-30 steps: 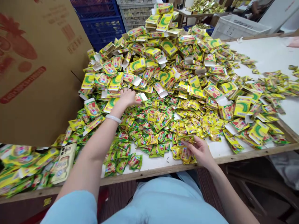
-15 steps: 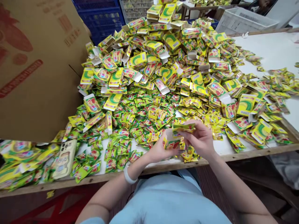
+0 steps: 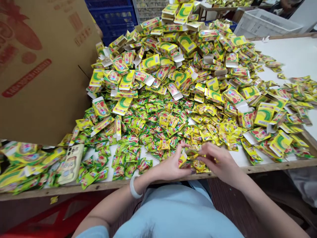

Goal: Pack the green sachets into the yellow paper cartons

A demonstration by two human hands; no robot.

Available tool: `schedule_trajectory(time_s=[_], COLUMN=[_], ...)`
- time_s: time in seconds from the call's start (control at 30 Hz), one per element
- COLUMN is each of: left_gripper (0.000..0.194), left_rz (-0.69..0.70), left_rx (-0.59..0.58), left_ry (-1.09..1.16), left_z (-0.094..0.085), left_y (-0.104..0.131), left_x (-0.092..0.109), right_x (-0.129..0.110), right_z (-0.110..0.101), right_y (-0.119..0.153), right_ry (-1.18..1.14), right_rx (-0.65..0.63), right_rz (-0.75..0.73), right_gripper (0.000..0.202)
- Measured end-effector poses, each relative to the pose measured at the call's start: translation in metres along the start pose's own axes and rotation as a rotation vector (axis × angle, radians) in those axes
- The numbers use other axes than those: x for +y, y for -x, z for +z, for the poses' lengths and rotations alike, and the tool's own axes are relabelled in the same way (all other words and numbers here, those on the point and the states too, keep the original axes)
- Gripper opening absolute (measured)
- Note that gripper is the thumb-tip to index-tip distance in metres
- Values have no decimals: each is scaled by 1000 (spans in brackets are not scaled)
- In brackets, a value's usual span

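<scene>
My left hand [image 3: 172, 167] is closed around a small printed box [image 3: 182, 160], mostly covered by the fingers. Right beside it, my right hand [image 3: 220, 162] pinches yellow-green candy packets [image 3: 195, 153] close to the box; blur hides how many there are and whether they touch it. Under and beyond both hands lie loose yellow packets [image 3: 210, 134]. To the left, green packets [image 3: 125, 160] with red fruit prints are spread on the white tabletop.
A tall heap of yellow-green boxes [image 3: 187, 43], several with raised white flaps, stands behind the packets. On the left are a large cardboard carton [image 3: 54, 109] and a phone [image 3: 71, 163]. Blue crates [image 3: 111, 21] and a white crate [image 3: 267, 23] stand at the back. A wooden edge [image 3: 104, 186] borders the table.
Both hands have moved down slightly. The box has turned, so its white opening no longer shows. My right hand has shifted a little right, and its packets have tilted and lowered.
</scene>
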State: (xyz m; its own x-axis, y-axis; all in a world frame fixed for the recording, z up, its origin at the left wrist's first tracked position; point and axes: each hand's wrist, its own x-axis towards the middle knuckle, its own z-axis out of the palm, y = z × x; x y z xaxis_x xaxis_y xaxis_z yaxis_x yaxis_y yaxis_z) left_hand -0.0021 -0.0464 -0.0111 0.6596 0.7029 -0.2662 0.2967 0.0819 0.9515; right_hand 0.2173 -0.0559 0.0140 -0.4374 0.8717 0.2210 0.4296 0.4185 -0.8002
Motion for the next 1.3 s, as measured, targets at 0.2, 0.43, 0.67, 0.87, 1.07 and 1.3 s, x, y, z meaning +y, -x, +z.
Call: schedule_trajectory(time_s=[0.2, 0.43, 0.67, 0.87, 1.07, 1.3], left_gripper=[76, 88, 76, 41, 47, 44], left_rz=[-31, -42, 238, 71, -24, 7], left_rx=[-120, -138, 330, 506, 747, 825], left_ry=[-8, -48, -465, -547, -354, -171], left_z=[12, 21, -25, -66, -74, -83], left_y=[3, -2, 10, 20, 31, 26], left_x=[0, 5, -28, -69, -72, -83], right_x=[3, -6, 34, 35, 75, 111], right_z=[0, 16, -74, -80, -29, -117], right_y=[18, 26, 38, -15, -62, -38], right_ry=[-186, -134, 694, 1191, 1160, 1192], right_rx=[-319, -400, 569, 449, 380, 330], right_rz=[73, 95, 306, 716, 669, 727], right_gripper=[38, 29, 26, 45, 28, 32])
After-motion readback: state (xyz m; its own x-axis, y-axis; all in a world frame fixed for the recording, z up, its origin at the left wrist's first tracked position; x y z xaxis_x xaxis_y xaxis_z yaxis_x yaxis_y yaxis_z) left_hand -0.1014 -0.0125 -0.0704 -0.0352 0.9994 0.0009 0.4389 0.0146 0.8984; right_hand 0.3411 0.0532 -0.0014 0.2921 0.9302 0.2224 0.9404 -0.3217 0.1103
